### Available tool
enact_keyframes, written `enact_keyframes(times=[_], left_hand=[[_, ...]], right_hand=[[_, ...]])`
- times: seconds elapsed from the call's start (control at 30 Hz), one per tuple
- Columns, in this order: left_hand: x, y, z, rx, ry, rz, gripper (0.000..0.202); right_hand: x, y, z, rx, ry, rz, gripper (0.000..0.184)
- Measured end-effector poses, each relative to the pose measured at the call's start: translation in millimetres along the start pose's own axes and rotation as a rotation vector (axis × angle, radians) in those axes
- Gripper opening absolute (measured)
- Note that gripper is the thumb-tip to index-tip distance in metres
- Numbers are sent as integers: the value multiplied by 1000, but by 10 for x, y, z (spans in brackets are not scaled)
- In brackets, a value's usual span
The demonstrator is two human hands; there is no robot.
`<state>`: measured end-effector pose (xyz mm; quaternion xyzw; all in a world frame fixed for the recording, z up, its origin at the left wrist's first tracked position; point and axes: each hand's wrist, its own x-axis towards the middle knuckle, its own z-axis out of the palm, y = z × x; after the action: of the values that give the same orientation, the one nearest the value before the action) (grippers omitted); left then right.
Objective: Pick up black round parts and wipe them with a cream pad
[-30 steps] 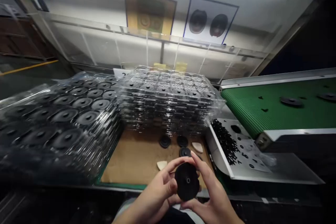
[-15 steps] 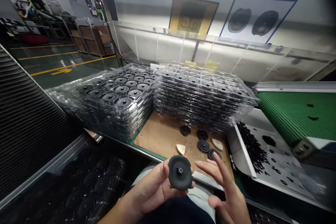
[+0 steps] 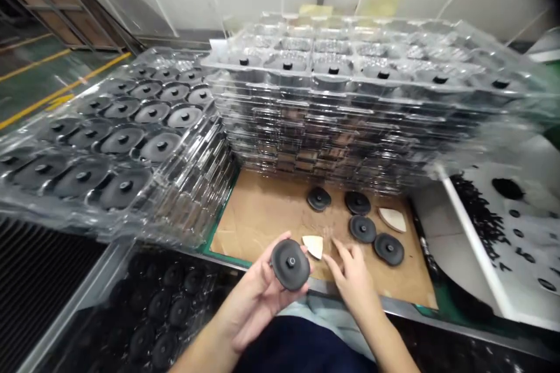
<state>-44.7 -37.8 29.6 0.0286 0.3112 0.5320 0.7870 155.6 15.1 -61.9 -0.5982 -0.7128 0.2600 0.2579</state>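
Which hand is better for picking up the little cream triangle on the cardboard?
Probably the right hand. It is empty and its fingers reach right beside the cream wedge, while the left hand is busy holding a black disc.

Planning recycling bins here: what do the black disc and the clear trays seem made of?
The disc looks like matte black rubber or plastic; its dull surface can't settle which. The trays look like thin, glossy clear plastic, see-through with moulded pockets.

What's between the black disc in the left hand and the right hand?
A cream wedge-shaped piece lies on the cardboard beside the black disc, in the head view.
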Motion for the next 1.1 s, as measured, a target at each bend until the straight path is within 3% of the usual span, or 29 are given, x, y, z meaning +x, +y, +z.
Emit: enact_keyframes(times=[0.1,0.3,0.47,0.57,0.67,0.77,0.83,0.93,1.0,1.1], left_hand=[[129,56,-37,3,117,4,64],[348,113,-124,-48,183,40,62],[489,160,-97,-46,250,40,61],[528,154,-11,-34,267,59,58],[507,133,79,4,236,37,56],[457,122,143,43,243,16,51],[429,115,180,51,249,22,51],[386,110,224,78,177,6,44],[345,115,235,102,132,5,48],[282,100,246,102,174,6,63]], right_hand=[[97,-88,143,24,-51,-32,29],[152,-270,223,164,-206,-214,22],[395,-422,-72,185,-207,-180,18],[518,-747,-318,219,-123,-152,21],[521,-1112,-474,328,-59,-294,24],[489,-1313,-553,359,-239,-347,22],[481,-1356,-574,344,-320,-332,19],[437,-1361,-585,328,-112,-377,24],[368,-1349,-610,371,-53,-420,27],[275,-1331,-670,430,-220,-393,23]])
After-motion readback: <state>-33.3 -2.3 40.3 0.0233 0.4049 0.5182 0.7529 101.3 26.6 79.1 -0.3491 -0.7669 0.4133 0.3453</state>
